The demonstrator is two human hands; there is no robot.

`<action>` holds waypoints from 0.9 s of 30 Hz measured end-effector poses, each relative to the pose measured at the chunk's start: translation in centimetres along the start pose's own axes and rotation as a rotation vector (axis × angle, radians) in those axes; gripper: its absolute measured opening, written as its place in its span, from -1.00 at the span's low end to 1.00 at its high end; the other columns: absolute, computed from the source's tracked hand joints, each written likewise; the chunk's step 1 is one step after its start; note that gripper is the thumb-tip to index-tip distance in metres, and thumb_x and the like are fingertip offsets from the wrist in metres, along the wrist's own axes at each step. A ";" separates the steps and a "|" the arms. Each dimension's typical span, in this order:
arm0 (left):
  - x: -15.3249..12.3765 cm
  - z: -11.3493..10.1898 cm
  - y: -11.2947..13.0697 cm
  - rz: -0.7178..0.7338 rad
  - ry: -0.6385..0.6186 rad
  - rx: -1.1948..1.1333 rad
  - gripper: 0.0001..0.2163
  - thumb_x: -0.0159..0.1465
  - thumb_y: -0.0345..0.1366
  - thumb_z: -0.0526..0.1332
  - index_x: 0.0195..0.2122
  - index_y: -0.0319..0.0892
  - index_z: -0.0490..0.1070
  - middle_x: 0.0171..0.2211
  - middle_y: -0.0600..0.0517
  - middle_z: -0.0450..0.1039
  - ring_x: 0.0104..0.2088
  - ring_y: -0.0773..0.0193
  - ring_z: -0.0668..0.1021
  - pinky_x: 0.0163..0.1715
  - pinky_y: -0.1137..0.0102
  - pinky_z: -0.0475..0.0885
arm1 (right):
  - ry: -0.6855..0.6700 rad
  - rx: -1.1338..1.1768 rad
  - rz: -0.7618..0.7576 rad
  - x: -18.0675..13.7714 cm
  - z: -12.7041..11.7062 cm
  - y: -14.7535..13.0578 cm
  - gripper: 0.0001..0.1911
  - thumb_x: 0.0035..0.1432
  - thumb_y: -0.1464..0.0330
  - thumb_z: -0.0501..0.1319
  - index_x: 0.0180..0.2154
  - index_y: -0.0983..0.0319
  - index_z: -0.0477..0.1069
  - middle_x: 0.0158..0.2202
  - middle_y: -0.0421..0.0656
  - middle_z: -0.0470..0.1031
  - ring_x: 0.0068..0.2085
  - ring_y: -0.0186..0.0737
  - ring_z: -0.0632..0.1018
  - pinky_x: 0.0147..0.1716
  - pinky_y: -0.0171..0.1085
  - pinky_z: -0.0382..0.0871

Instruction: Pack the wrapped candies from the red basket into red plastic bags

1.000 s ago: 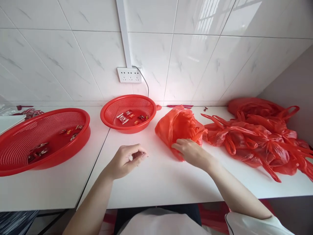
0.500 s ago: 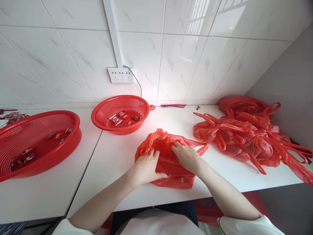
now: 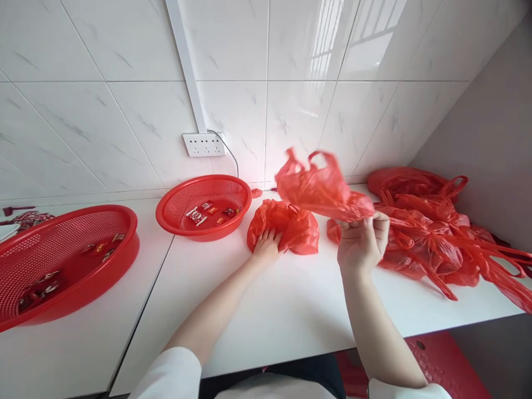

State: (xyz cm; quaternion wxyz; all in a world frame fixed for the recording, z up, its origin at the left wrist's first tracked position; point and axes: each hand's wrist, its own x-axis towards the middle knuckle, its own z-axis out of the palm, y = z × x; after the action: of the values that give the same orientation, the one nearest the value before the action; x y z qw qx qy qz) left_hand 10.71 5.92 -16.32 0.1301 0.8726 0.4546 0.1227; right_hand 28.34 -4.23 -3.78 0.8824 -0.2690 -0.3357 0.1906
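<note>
My left hand [image 3: 267,247] reaches forward with its fingers stretched out and lying on the near side of a crumpled red plastic bag [image 3: 302,233] on the white table. Off to the right, my right hand [image 3: 363,241] is raised and pinches one end of another thin red plastic bag [image 3: 318,191]. This second bag hangs in the air, its handle loops up and to the left, partly above the bag on the table. What the bag on the table contains, if anything, is hidden.
Several knotted red bags [image 3: 432,238] are heaped at the right. A red perforated basket [image 3: 203,233] with several wrapped sweets stands at the back; a larger red basket [image 3: 112,266] with sweets is at the left. A white socket strip [image 3: 204,145] is on the tiled wall.
The bag on the table has moved back toward the wall, with my left hand on it. My right hand has left it, moved right and up, and now holds another bag.
</note>
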 end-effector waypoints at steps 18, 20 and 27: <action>-7.4 -11.3 3.1 -0.138 0.041 -1.013 -0.45 0.16 -0.22 0.30 0.19 -0.01 0.27 0.19 -0.03 0.32 0.15 0.06 0.40 0.15 0.17 0.31 | -1.037 -1.027 0.243 -6.0 -2.5 2.1 -0.54 0.15 0.00 0.15 -0.01 0.11 0.40 0.18 0.00 0.32 0.26 0.15 0.23 0.21 0.33 -0.31; -8.4 -11.2 3.5 -0.096 -0.013 -1.050 -0.38 0.15 -0.31 0.29 0.25 -0.01 0.19 0.23 -0.03 0.26 0.19 0.08 0.36 0.18 0.18 0.29 | -1.116 -1.037 0.273 -7.4 -1.4 2.6 -0.42 0.04 0.03 0.27 0.06 0.12 0.35 0.20 0.02 0.29 0.24 0.14 0.25 0.21 0.29 -0.14; -11.6 -12.5 0.6 -0.285 0.067 -1.001 -0.37 0.12 -0.29 0.26 0.26 -0.06 0.20 0.02 -0.05 0.46 -0.13 0.17 0.57 -0.16 0.29 0.52 | -0.824 -0.691 0.639 -7.2 -2.3 3.8 -0.70 0.23 0.16 0.12 -0.29 0.23 0.49 -0.28 -0.11 0.56 -0.24 -0.14 0.54 -0.15 -0.16 0.40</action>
State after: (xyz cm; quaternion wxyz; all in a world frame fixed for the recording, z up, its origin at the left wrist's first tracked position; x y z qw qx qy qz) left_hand 0.54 -2.55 -5.55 0.5322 0.6286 0.4585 0.3338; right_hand 24.33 -5.78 -11.03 0.4417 -0.5304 -0.5938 0.4134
